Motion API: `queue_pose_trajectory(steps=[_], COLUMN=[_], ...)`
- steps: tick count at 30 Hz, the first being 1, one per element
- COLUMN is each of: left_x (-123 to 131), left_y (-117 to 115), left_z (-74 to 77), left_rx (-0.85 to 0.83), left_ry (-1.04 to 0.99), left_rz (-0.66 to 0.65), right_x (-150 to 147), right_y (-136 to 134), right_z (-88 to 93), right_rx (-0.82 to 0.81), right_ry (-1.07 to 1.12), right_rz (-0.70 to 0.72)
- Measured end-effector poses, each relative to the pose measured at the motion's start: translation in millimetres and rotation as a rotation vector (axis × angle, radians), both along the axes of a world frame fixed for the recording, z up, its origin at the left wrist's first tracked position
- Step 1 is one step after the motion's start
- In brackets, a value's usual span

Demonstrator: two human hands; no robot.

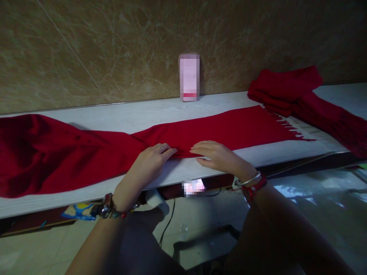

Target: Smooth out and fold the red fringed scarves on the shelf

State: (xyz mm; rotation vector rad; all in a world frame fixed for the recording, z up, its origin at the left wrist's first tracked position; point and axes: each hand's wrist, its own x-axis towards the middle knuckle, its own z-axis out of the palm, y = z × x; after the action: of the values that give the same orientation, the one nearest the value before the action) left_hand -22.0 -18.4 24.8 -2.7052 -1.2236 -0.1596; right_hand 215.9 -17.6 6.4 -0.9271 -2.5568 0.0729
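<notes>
A long red scarf point(212, 131) lies lengthwise along a narrow white shelf point(120, 112), its fringed end flat at the right and its left part loosely bunched. On the scarf's near edge, around the middle, my left hand point(150, 162) has its fingers closed on the cloth, a ring on one finger. Just to the right, my right hand point(216, 156) rests with straight fingers flat on the scarf, the thumb apart below them.
More red cloth point(286, 89) lies piled at the right. A pinkish pixelated phone-shaped object point(189, 77) leans upright against the brown marbled wall point(129, 49). Below the shelf edge are a bright blurred item point(194, 187), a blue-and-yellow item point(82, 211) and a black cable point(169, 225).
</notes>
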Motion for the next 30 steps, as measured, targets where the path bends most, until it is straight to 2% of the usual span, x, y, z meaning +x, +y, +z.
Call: queue_pose_trajectory(steps=[4,9,16,24,27,30], left_x=[2.4,3.1,5.0,-3.8,-14.0,-30.0], left_y=[0.3,-2.8,-7.2,-8.2,-7.4,-4.5], left_z=[0.5,1.3,5.3,6.7,9.2,14.7], left_rx=[0.001,0.095,0.191,-0.007,-0.041,-0.01], left_ry=[-0.062,0.008,0.035,0.127,0.141,0.109], left_rz=[0.025,-0.007,0.021,-0.017,0.02,0.11], right_x=[-4.3,-7.9,-10.3,2.0,5.5,6.6], right_y=[1.5,1.3,-3.1,-8.7,-10.2,-10.5], right_z=[-2.0,-5.1,-5.3,3.1,3.5,2.4], right_rx=[0.064,0.13,0.27,0.223,0.189,0.168], right_ry=[-0.026,-0.056,-0.075,-0.193,-0.183,-0.159], right_rz=[-0.05,-0.133,-0.136,-0.039,-0.033,-0.039])
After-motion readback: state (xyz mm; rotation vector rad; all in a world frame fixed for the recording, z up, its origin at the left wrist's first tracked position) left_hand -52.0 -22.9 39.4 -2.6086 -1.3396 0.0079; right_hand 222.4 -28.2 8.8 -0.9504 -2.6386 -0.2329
